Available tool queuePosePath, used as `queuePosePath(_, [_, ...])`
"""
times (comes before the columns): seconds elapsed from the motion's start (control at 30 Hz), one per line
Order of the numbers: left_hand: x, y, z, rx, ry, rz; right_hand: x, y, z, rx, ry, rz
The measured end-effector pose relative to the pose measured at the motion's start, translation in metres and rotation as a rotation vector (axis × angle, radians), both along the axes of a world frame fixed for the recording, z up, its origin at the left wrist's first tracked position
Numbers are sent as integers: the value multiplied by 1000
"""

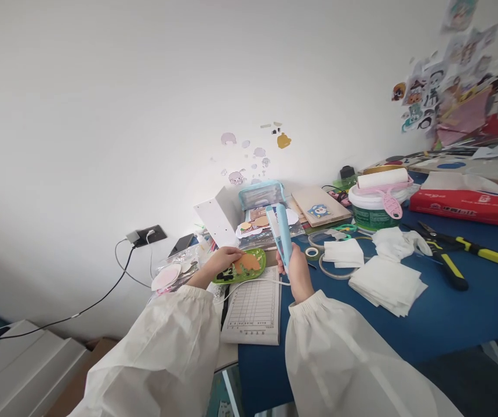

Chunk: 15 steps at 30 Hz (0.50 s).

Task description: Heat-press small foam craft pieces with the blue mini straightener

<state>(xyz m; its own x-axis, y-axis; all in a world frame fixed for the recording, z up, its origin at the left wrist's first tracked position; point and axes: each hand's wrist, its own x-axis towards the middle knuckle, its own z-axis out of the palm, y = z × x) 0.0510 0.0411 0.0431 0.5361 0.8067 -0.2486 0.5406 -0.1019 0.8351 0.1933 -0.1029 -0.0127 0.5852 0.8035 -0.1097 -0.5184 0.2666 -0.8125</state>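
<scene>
My right hand [300,270] is wrapped around a light blue mini hair straightener [282,231], held upright with its plates slightly apart. A white cord [253,280] trails leftward from near that hand, across a printed form pad [255,313]. My left hand [224,260] has its fingers together at the left edge of an orange cutout [250,263], pinching it above a green tray [259,253]. Small black pieces [223,274] lie in the tray near my left wrist. The undersides of my left fingers are hidden.
Right of my hands are stacked white cloths [388,284], a tape roll [312,252], yellow-black pliers [444,260], a green-white tub [374,205] and a red tissue pack [466,200]. Behind stands a blue-rimmed case [262,196]. A wall outlet [155,233] with cables is at left.
</scene>
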Motion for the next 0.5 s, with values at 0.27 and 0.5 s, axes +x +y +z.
queuePosePath(0.27, [-28, -23, -10, -22, -474, 181, 0, -3, -5, 41, -16, 11])
queuePosePath(0.5, [-43, -28, -25, 15, -699, 252, -4, -16, 10, 169, 25, 294])
